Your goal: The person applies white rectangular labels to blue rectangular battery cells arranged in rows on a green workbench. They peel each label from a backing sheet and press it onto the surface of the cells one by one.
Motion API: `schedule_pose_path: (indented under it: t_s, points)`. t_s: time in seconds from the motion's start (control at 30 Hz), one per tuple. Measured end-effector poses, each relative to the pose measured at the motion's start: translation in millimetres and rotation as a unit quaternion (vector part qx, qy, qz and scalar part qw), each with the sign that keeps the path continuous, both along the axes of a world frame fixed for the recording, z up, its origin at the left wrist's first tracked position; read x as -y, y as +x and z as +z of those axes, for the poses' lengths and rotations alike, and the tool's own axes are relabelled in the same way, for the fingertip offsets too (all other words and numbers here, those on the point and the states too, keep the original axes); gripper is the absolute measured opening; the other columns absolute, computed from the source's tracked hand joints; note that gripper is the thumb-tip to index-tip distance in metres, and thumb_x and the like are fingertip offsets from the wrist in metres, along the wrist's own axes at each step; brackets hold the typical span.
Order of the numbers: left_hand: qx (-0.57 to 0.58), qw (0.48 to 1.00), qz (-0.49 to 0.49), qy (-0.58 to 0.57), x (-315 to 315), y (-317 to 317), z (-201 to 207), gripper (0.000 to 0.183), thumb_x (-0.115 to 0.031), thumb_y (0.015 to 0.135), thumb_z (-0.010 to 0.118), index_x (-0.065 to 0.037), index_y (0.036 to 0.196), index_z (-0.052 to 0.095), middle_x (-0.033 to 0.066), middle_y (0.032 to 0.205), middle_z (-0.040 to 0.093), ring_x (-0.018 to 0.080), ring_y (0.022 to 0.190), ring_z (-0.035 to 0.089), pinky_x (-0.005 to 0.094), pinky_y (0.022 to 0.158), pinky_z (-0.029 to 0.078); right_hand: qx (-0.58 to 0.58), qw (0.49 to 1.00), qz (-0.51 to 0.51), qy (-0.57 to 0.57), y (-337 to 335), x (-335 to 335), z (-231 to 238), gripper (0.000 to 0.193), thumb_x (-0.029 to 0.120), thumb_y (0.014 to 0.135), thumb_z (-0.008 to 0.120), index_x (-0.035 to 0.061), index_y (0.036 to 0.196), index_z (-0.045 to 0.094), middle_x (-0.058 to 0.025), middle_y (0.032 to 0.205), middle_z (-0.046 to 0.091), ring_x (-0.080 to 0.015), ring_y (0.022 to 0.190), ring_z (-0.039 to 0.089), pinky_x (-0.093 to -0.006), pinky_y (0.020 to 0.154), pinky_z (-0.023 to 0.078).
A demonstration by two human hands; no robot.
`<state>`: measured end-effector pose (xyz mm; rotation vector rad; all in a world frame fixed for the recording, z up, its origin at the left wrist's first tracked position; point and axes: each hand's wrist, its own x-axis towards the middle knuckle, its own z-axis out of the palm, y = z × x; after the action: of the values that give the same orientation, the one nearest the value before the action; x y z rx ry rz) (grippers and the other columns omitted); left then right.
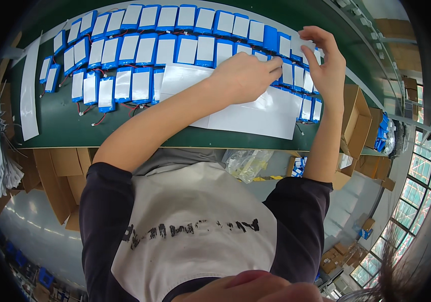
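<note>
Head view, looking down on a green bench covered in rows of blue battery packs with white label faces and thin red and black leads; left hand lies knuckles-up over the packs at the right end of the rows, fingers curled and pressed down on a white backing sheet that lies on the bench edge just below them; whether those fingertips pinch anything I cannot tell, they are tucked under; right hand stands upright just beside it, thumb and forefinger pinched on a small white label at its top edge, held above the pack row; I judge the label light, limp and sticky on one face, apt to curl or fold on itself, best held by one bare corner; the packs look stiff, flat and slick in their wrap, better gripped across the body than by the leads; cardboard boxes sit right of the bench; a long white strip lies at its left end.
</note>
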<state>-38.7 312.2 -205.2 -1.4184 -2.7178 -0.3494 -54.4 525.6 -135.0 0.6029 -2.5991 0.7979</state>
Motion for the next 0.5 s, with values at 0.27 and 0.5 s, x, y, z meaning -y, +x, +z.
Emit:
schedule_pose_path:
  t_s: [0.27, 0.5]
  points:
    - [-0.01, 1.0, -0.01, 0.027, -3, 1, -2, 0.044, -0.013, 0.089, 0.069, -0.01, 0.131, 0.057, 0.0067, 0.147, 0.056, 0.025, 0.084, 0.074, 0.0375, 0.067, 0.06, 0.04, 0.999, 0.024, -0.011, -21, 3, -4, 0.04, -0.005, 0.088, 0.073, 0.0093, 0.125, 0.065, -0.0069, 0.111, 0.076, -0.0212, 0.109, 0.072, -0.0367, 0.101, 0.054]
    - [-0.04, 0.998, 0.0, 0.045, -2, 1, -11, 0.045, -0.015, 0.087, 0.071, -0.01, 0.129, 0.056, 0.008, 0.144, 0.056, 0.0269, 0.084, 0.074, 0.036, 0.063, 0.06, 0.105, 0.984, 0.107, 0.092, -46, 10, -2, 0.044, -0.005, 0.09, 0.069, 0.0142, 0.129, 0.065, -0.0058, 0.099, 0.077, -0.0238, 0.099, 0.074, -0.0405, 0.1, 0.055]
